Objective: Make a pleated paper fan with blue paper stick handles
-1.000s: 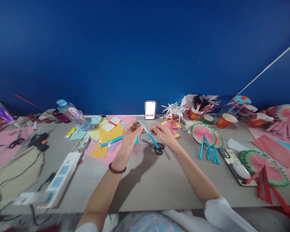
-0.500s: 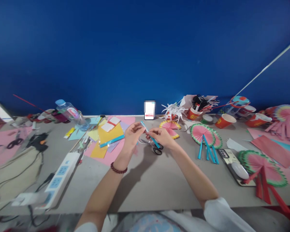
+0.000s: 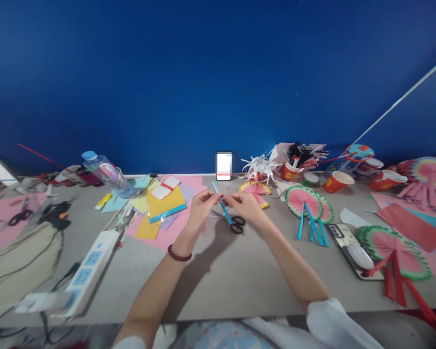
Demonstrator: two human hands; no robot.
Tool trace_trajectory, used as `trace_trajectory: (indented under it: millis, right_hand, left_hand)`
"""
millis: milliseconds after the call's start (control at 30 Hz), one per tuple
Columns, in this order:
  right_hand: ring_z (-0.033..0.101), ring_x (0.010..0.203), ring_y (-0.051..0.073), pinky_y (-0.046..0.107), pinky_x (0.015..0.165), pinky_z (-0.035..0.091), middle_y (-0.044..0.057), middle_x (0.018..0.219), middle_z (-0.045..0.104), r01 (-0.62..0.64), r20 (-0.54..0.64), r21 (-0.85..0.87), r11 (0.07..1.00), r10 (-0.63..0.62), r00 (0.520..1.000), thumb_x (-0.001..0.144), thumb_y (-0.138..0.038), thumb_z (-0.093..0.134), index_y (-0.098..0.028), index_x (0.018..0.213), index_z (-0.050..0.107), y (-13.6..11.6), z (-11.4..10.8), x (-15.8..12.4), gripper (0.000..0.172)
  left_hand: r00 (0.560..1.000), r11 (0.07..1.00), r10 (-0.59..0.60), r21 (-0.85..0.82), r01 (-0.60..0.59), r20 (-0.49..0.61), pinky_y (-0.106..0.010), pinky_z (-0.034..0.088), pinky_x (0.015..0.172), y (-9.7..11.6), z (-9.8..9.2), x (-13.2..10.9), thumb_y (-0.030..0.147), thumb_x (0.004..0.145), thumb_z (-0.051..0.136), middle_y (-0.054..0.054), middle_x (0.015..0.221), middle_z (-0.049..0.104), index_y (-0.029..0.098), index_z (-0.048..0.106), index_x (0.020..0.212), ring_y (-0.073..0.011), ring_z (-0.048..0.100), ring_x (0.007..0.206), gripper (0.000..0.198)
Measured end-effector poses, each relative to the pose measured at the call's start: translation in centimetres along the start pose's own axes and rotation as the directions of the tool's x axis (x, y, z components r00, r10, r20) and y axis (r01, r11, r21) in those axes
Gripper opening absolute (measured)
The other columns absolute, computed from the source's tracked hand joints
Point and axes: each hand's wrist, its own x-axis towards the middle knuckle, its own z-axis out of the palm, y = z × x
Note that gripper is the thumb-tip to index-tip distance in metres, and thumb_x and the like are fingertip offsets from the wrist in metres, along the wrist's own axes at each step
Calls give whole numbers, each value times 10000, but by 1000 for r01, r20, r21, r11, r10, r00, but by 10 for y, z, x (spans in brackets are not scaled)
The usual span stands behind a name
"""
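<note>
Drawn closer together mid-frame, left hand (image 3: 202,208) and right hand (image 3: 247,207) pinch a loose blue strip (image 3: 225,211), while fans (image 3: 297,201) at centre right already bear tails (image 3: 313,224).

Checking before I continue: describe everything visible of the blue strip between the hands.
The blue strip is narrow, straight and paper-like. It slants down toward the right, its upper end free, held partway along by the left hand and right hand. Its lower end overlaps the scissors in view; contact there is unclear.
</note>
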Motion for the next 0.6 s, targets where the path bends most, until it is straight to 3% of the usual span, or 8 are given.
trace_trajectory:
  millis: [100,167,333,433,600]
  right_hand:
    - [634,751,161,272,676,500,39,808,692,71,-153,0,997,-70,986,796,-316,578,-179,860,664,-2,-3,2,173]
    - [631,808,161,275,698,506,51,906,680,138,-195,14,990,-133,972,785,-292,595,-191,936,646,-5,-3,2,189]
    - [617,917,188,324,779,509,68,984,662,303,-197,-144,942,-327,924,822,-247,561,-219,882,685,-9,-4,0,140]
    - [615,944,199,357,848,490,61,968,679,331,-184,-261,907,-383,905,833,-236,563,-234,880,703,-7,-4,-1,148]
    - [628,904,212,371,842,487,61,927,702,366,-147,-336,868,-432,890,848,-242,557,-242,869,719,-6,-3,-2,163]
  left_hand:
    - [997,1000,-4,20,3,73,-218,446,533,0,-1,0,328,649,722,-4,568,612,170,617,556,-111,539,539,211]
    - [991,999,-34,23,31,130,-219,438,513,1,1,-1,336,659,717,-10,568,621,166,644,605,-111,540,522,192]
    - [988,998,-68,21,66,138,-231,445,523,2,6,-5,353,642,731,-19,593,640,156,712,743,-122,560,542,222]
    - [991,998,-55,30,52,119,-244,462,547,3,6,-7,354,634,736,-30,640,667,163,725,742,-135,578,574,220]
    - [992,992,-25,123,10,122,-257,477,560,3,5,-9,344,676,701,-55,747,712,171,747,796,-159,604,632,216]
